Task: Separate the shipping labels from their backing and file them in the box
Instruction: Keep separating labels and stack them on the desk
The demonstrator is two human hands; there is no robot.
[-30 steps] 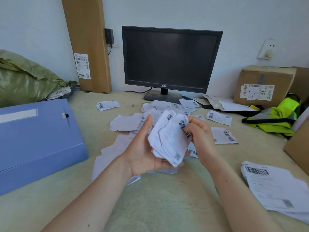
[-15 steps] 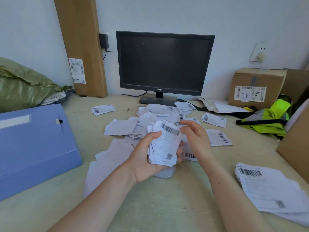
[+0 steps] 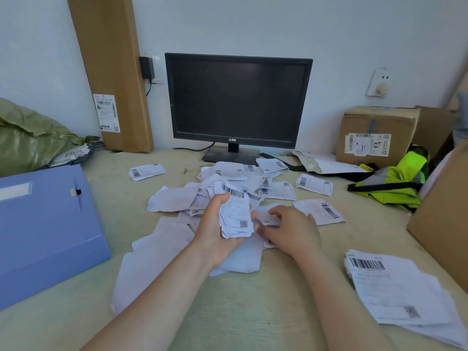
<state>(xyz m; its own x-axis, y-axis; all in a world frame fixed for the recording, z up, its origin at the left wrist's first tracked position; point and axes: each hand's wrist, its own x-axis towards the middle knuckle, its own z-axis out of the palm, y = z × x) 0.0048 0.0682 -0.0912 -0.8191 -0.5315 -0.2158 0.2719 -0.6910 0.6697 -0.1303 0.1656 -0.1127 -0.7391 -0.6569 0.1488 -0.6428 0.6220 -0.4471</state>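
My left hand (image 3: 215,231) grips a thick wad of white shipping labels (image 3: 234,214) with barcodes, just above the table. To its right my right hand (image 3: 291,231) rests low on the loose papers, fingers spread over a label (image 3: 268,219); whether it pinches that label I cannot tell. Several more labels and blank backing sheets (image 3: 174,198) lie scattered in front of the hands. A closed blue file box (image 3: 43,224) sits at the left. A separate stack of labels (image 3: 395,287) lies at the right front.
A dark monitor (image 3: 238,102) stands at the back. A cardboard box (image 3: 374,133) and a yellow-green vest (image 3: 400,181) are at the right, a green sack (image 3: 27,138) at far left, a tall carton (image 3: 111,72) against the wall, another carton (image 3: 443,219) at the right edge.
Both hands have dropped toward the table. My right hand has left the wad and come down onto the loose papers beside it; the left still holds the wad.
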